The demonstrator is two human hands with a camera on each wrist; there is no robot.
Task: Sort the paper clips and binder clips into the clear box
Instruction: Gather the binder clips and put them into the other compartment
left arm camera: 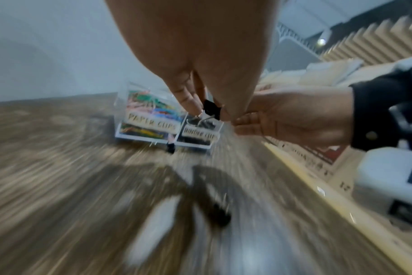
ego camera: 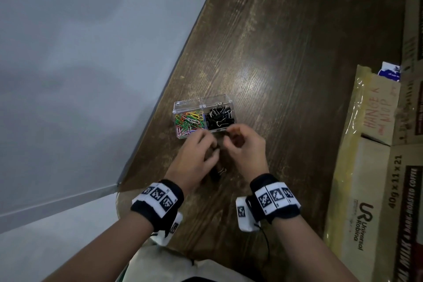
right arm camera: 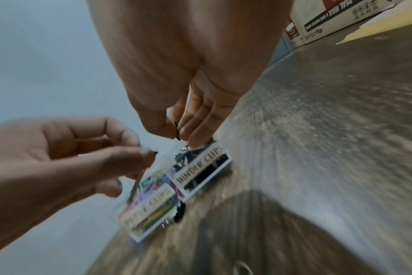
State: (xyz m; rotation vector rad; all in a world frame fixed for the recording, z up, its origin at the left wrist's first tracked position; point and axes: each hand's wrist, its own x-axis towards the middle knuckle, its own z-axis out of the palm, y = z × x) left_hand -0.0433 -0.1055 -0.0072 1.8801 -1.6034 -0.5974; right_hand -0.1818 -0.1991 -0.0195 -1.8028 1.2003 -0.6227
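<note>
Both hands pinching black binder clips at the clear box (ego camera: 204, 115).
Left hand (left arm camera: 195, 61) is pinching a binder clip (left arm camera: 211, 109); right hand (right arm camera: 188, 78) is pinching another clip (right arm camera: 176, 130); box labels are reading "PAPER CLIPS", "BINDER CLIPS".

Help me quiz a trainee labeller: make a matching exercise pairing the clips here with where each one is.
Things:
1. paper clips
2. boxed binder clips
3. loose binder clip
4. held binder clip

Places:
A. on the table, beside the left wrist
B. clear box, left compartment in the head view
C. pinched by the left hand
D. clear box, right compartment

Pairs: 1-B, 2-D, 3-A, 4-C
</note>
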